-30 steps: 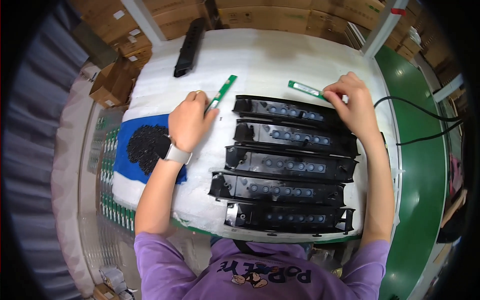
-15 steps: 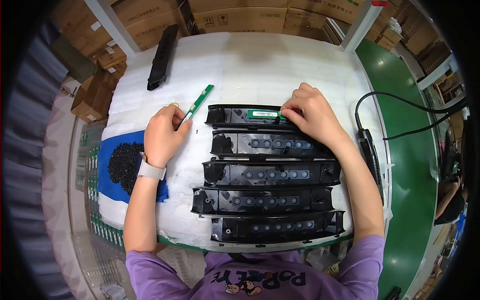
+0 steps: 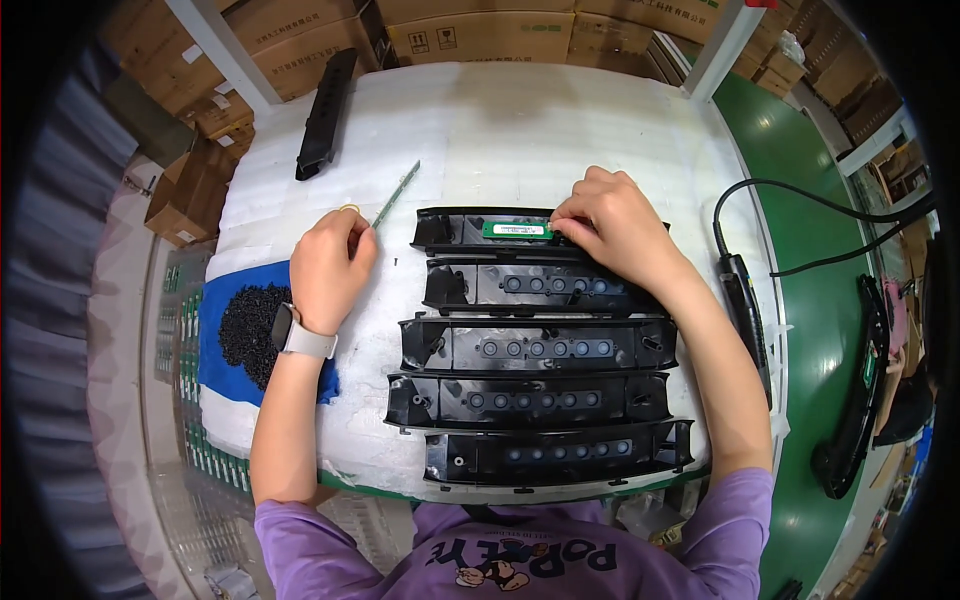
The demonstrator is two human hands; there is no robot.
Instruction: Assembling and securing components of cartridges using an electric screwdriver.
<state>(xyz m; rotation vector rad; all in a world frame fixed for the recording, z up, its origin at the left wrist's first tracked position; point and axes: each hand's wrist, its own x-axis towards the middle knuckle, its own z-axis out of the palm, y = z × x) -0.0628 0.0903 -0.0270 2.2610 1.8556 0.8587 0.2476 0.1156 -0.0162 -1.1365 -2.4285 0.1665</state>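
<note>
Nearest, a purple cloth shirt (image 3: pixel 330 545), cut off by the lower edge, bears printed lettering and a cartoon figure, upside down. Beyond it lie five long black plastic housings (image 3: pixel 540 346); the right forearm and hand cover the right ends of the farther two. At left, small black pieces (image 3: pixel 248 335), too fine to make out, are heaped on a blue cloth (image 3: pixel 218 345). The left hand (image 3: pixel 332 268) pinches a thin green circuit strip (image 3: pixel 401 190), seen nearly edge-on, its lower end hidden by fingers. The right hand (image 3: pixel 612 218) pinches the right end of a white-labelled green board (image 3: pixel 515 231) inside the farthest housing; the label's print is too small to read. Behind, printed brown cardboard boxes (image 3: pixel 485 40) run out of view.
</note>
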